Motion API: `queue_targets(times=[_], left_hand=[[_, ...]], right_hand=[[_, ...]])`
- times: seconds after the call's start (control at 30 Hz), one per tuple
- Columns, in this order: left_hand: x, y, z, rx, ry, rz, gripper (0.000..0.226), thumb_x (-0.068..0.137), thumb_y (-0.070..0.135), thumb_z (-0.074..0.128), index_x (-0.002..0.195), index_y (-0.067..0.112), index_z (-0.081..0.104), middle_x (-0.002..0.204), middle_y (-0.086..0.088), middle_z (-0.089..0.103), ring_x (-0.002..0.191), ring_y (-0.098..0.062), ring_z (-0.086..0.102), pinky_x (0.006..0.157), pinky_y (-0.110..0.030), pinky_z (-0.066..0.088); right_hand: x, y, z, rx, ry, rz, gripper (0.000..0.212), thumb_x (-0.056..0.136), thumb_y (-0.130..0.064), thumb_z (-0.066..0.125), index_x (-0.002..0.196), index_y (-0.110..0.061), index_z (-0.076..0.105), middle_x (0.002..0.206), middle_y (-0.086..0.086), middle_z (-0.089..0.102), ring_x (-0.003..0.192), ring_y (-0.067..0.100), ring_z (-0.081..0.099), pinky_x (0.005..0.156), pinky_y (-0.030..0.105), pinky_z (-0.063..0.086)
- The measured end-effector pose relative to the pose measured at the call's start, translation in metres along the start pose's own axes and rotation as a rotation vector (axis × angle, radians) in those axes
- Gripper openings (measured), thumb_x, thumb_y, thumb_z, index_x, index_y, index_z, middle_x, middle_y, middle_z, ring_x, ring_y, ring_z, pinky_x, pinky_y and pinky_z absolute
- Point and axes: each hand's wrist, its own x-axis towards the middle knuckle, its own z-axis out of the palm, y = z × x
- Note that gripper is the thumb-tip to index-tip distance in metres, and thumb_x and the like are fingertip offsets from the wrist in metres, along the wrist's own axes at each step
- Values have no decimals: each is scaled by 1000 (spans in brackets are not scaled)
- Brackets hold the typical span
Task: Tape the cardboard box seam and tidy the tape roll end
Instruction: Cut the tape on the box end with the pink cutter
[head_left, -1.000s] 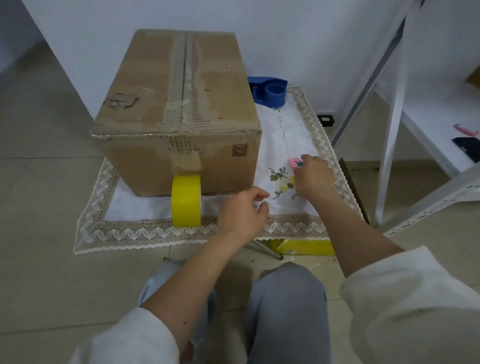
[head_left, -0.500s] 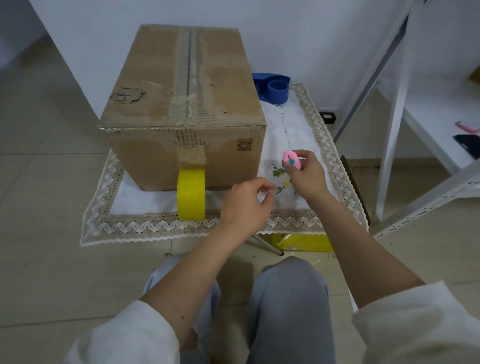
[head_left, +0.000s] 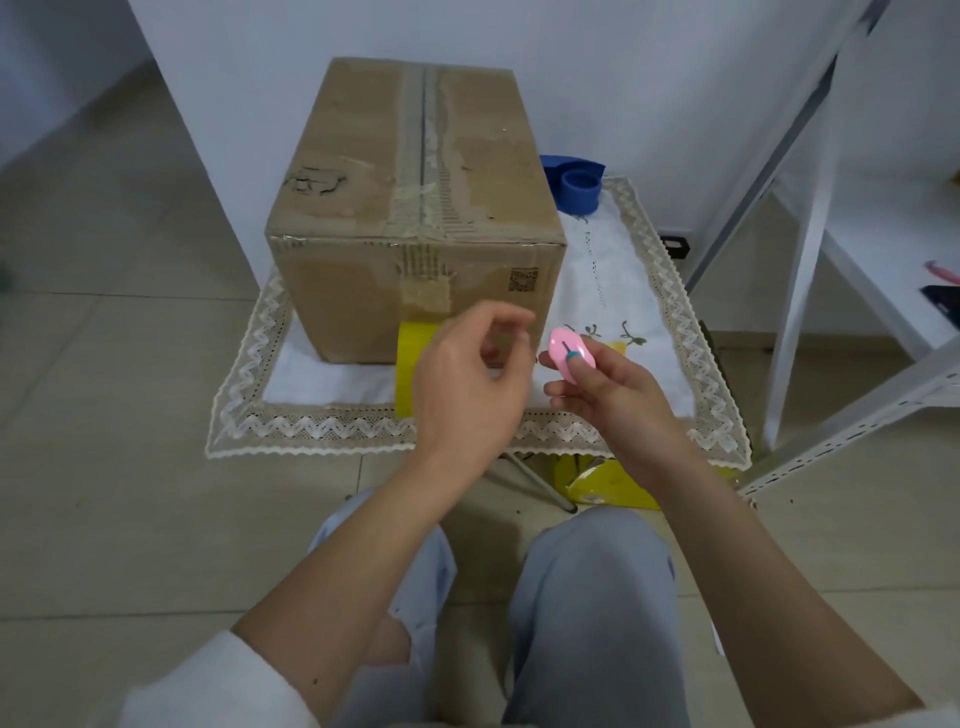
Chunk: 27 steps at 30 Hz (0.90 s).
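A brown cardboard box (head_left: 363, 223) stands on a small table under a lace-edged white cloth (head_left: 322, 428). Worn old tape runs along its top seam (head_left: 423, 130). A yellow tape roll (head_left: 408, 369) stands on edge against the box's front face, half hidden behind my left hand (head_left: 467, 384). That hand hovers in front of the roll with fingers curled and apart, holding nothing. My right hand (head_left: 608, 395) grips a small pink oval cutter (head_left: 569, 358) with a teal slider, lifted above the cloth just right of the left hand.
A blue tape dispenser (head_left: 576, 182) sits behind the box at the back right of the cloth. A white metal shelf frame (head_left: 800, 270) stands to the right. A yellow package (head_left: 608, 486) lies under the table. My knees are below the table's front edge.
My right hand picked the pink cutter up off the cloth and brought it left toward me. My left hand rose and moved up in front of the yellow roll.
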Motion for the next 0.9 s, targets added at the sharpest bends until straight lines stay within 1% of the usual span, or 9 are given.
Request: queue_targets(times=[0.1,0.2,0.3,0.4,0.5,0.6,0.67,0.77,0.9], left_hand=[[3,-7,-20,-36,207,-75,20,86,12,66,97,26,58,94,10,64,78,-14,54,73,-28,48],[12,-24,-34,-64,298,-287,28,84,14,67,105,22,50,109,0,59,93,-18,57,86,-38,51],[19,-41,-42,-87,224,-493,34,86,23,68,112,18,47,115,-3,57,109,-23,59,96,-42,51],[22,-45,-45,-186,97,-671,37,92,31,64,122,15,48,97,10,56,92,-13,59,82,-33,48],[24,-46,-46,-221,22,-709,28,95,34,60,115,16,53,87,15,51,77,-2,50,67,-27,41],[25,-46,-47,-203,-79,-719,19,97,38,55,89,21,59,79,12,52,72,-3,47,64,-26,38],[24,-48,-47,-211,-114,-692,26,98,38,53,77,24,57,78,7,55,72,-8,49,66,-27,38],[23,-48,-49,-228,-131,-664,32,99,37,51,76,21,65,79,3,70,79,-17,62,75,-30,48],[24,-52,-47,-227,-137,-639,35,98,41,53,86,17,75,80,-7,80,90,-25,74,90,-42,59]], right_hand=[[-8,-3,14,-5,-15,-21,23,102,-7,47,114,-19,62,103,2,71,70,12,67,70,21,60],[-10,-6,27,-75,-41,-46,23,103,-8,46,119,-17,60,99,-1,72,69,11,66,69,21,60],[-10,-7,40,-119,-67,-73,21,103,-8,47,116,-16,60,97,2,71,64,9,65,66,20,59],[-8,-8,51,-133,-71,-96,18,101,-8,49,113,-16,61,94,3,71,60,7,64,63,20,59],[-5,-8,58,-177,-56,-115,17,101,-9,51,111,-16,63,92,2,71,59,6,62,61,19,57],[-2,-6,62,-220,-35,-132,17,100,-11,53,113,-11,64,90,2,71,60,8,61,61,20,56],[0,-5,65,-248,-23,-144,16,99,-12,55,112,-9,64,88,0,71,59,6,61,61,20,56],[2,-5,69,-292,3,-170,11,98,-14,57,105,-13,65,85,-2,72,57,4,61,60,20,56],[6,-7,75,-356,37,-216,9,97,-15,60,103,-12,66,77,-6,71,55,4,61,60,21,56]])
